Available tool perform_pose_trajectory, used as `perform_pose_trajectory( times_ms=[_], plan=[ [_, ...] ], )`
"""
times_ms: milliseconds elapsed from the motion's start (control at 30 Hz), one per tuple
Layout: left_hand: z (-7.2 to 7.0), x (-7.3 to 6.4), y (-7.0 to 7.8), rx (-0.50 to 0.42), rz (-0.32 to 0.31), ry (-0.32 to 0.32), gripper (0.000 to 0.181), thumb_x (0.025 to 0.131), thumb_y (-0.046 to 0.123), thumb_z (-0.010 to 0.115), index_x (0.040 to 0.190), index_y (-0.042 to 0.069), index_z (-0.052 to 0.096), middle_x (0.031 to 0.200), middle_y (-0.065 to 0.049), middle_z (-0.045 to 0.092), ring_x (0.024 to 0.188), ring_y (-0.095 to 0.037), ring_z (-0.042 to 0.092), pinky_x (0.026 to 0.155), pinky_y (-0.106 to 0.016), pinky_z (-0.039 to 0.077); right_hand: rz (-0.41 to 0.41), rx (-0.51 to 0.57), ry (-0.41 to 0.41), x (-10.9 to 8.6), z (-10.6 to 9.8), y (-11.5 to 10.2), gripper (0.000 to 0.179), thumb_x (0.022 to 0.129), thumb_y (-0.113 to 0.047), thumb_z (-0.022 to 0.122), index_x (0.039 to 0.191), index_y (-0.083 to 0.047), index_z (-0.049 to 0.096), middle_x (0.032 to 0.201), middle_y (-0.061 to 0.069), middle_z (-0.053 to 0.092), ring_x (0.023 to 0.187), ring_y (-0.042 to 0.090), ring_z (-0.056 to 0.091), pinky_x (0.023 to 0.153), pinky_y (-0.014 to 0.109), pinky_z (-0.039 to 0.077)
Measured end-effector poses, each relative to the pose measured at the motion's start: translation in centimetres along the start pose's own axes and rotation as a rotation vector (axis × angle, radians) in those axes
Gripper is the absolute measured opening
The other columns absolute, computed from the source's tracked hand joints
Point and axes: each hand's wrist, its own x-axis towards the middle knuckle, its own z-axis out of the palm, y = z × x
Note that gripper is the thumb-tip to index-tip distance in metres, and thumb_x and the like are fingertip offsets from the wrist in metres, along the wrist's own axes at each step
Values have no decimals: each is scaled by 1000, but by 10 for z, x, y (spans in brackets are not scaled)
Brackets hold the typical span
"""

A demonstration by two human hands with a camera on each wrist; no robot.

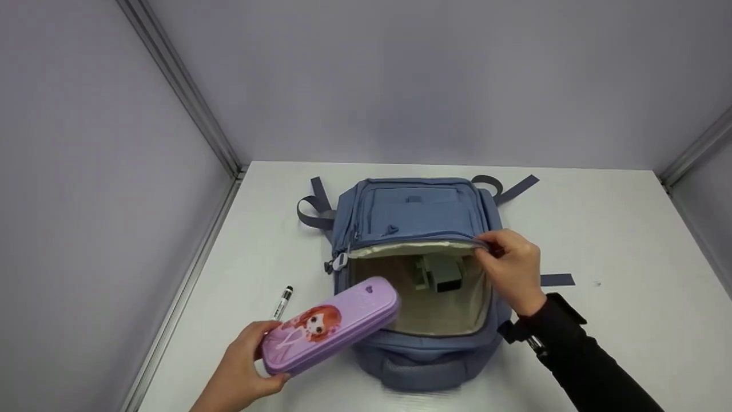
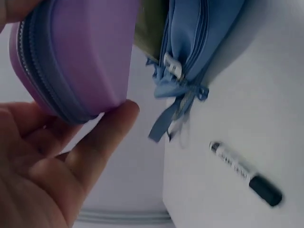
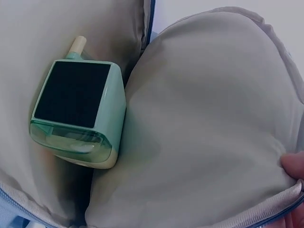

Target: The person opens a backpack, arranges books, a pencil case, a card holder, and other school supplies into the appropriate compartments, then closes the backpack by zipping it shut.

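My left hand (image 1: 243, 366) grips the near end of a purple pencil case (image 1: 334, 326), thumb below and fingers above. The case has a red-haired doll picture on its lid and a zip along its side, and its far end overlaps the opening of a blue backpack (image 1: 423, 206). With thumb and fingers, my right hand (image 1: 514, 266) pinches the edge of the backpack's flap at the right and holds it up. Inside, against the beige lining (image 3: 204, 114), sits a green pencil sharpener (image 3: 80, 104) with a black front panel, a see-through drawer and a cream knob.
A marker pen (image 1: 283, 303) with a black cap lies on the white table (image 1: 240, 274), left of the backpack. Dark straps (image 1: 517, 189) spread out from the bag's sides. Grey panels (image 1: 400, 86) stand behind the table and at both sides.
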Motion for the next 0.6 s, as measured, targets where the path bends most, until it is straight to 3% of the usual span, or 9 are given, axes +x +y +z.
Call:
perform_pose_trajectory(
  times_ms=[100,200,433,600],
  plan=[
    [23,19,22,96,-24,60,75,63,21,89,128,1,55,122,-12,60,109,-22,60,95,-41,55,9,3,1,0,0,1,13,71,10,68,78,1,73,71,14,69,65,-5,53,63,3,40],
    [45,35,40,189,0,150,75,64,23,89,126,-3,55,119,-16,60,108,-26,61,98,-47,52,8,7,-2,-1,1,1,14,70,10,68,79,0,73,72,14,69,65,-3,53,63,5,40],
    [93,71,64,300,94,353,74,62,27,87,117,-11,56,104,-20,59,90,-27,62,83,-43,56,-57,-9,15,-4,-2,1,17,69,13,71,80,-1,73,73,11,69,64,6,55,64,8,41],
    [114,89,78,312,102,432,71,62,28,91,110,-10,56,96,-19,58,85,-29,61,76,-42,55,-85,61,42,-4,-2,0,21,70,15,68,80,-1,73,75,12,69,69,1,56,67,6,42]
  ],
)
